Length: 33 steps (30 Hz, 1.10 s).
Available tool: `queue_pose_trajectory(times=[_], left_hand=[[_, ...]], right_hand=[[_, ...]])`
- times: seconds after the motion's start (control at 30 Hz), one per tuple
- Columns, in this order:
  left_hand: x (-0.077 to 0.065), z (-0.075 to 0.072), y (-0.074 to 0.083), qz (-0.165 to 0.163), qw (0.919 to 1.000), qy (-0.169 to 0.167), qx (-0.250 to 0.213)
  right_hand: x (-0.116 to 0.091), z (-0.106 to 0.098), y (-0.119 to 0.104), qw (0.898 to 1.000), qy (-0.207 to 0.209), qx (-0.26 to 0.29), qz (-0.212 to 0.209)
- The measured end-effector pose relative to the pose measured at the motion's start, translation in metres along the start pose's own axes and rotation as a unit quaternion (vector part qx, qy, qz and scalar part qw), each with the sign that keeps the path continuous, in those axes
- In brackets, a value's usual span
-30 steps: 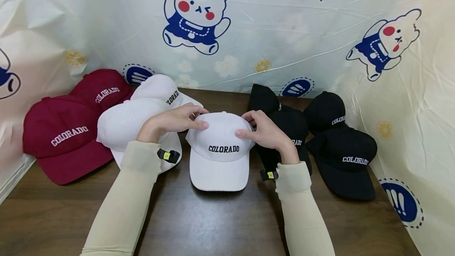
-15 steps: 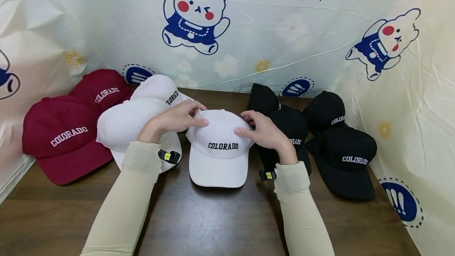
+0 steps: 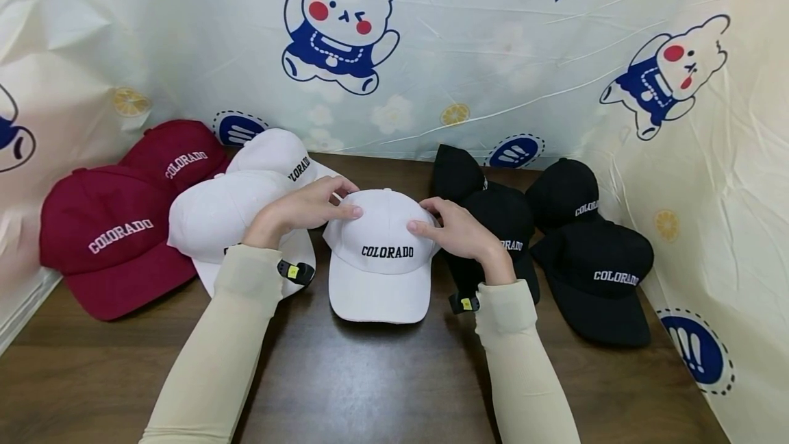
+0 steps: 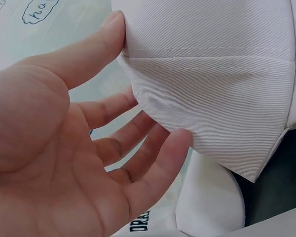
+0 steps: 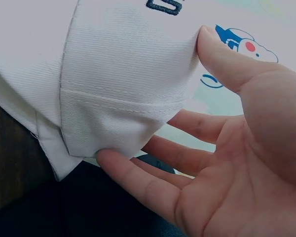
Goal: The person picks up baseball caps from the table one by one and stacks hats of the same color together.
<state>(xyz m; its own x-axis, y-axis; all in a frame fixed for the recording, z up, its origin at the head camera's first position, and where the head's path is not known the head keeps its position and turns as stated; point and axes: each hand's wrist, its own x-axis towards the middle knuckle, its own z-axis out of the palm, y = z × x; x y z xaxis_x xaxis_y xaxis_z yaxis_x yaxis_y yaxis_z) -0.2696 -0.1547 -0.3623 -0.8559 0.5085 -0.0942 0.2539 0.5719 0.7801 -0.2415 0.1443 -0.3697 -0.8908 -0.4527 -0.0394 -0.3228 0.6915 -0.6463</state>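
A white baseball cap [image 3: 387, 255] with black COLORADO lettering faces me at the middle of the table, brim toward me. My left hand [image 3: 303, 210] holds it from one side, thumb against the crown and fingers at the edge. My right hand [image 3: 459, 228] grips the opposite side in the same manner. In the left wrist view, the fingertips [image 4: 180, 140] touch the lower edge of the white fabric. The right wrist view shows the thumb on the crown and a finger [image 5: 118, 160] at the cap's lower corner. Some fingers are hidden behind the cap.
To the left lie two dark red caps [image 3: 111, 218] and two other white caps [image 3: 216, 207], partly overlapping. Several black caps [image 3: 592, 279] sit to the right. A patterned sheet [image 3: 444, 53] hangs behind the brown table [image 3: 370, 389].
Over the last second, the front edge of the white cap's brim has shifted slightly away from me. Both hands stay at the cap's sides, nearly still.
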Motion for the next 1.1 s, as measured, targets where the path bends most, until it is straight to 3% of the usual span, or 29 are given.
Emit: queue_pose_trajectory(times=[0.93, 1.1], left_hand=[[0.003, 0.006, 0.003, 0.007, 0.9999, 0.000, -0.008], [0.001, 0.004, 0.003, 0.023, 0.9997, 0.005, 0.006]], right_hand=[[-0.004, -0.008, 0.005, 1.000, -0.004, 0.013, 0.005], [-0.006, -0.010, 0.003, 1.000, -0.009, 0.011, 0.005]])
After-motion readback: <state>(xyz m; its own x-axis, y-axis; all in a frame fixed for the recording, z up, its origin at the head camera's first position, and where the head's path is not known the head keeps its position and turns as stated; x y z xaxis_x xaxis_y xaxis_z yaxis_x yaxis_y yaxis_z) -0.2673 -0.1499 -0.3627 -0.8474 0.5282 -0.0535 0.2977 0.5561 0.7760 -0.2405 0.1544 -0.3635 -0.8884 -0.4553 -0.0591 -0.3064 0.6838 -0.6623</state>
